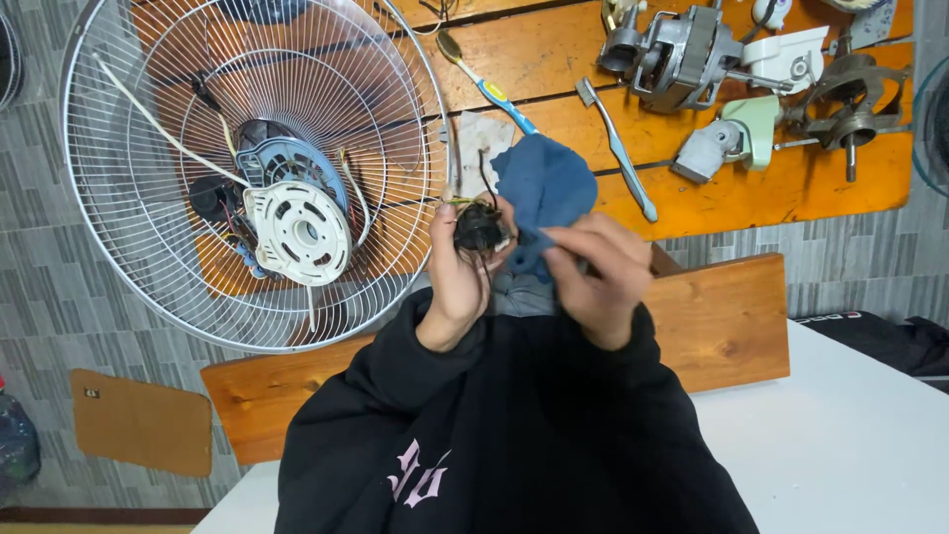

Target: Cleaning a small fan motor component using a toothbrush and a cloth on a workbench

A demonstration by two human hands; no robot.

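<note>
Left hand (pixel 457 272) fingers curled around one small black motor part (pixel 479 228); right hand (pixel 596 277) fingers pinch one blue cloth (pixel 544 183). Beyond fingertips: two toothbrushes (pixel 618 150).

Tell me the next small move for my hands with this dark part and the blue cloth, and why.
Probably rub the blue cloth across the small dark part. The left hand holds that part up, the right hand pinches the cloth right beside it, and the two already meet.
</note>
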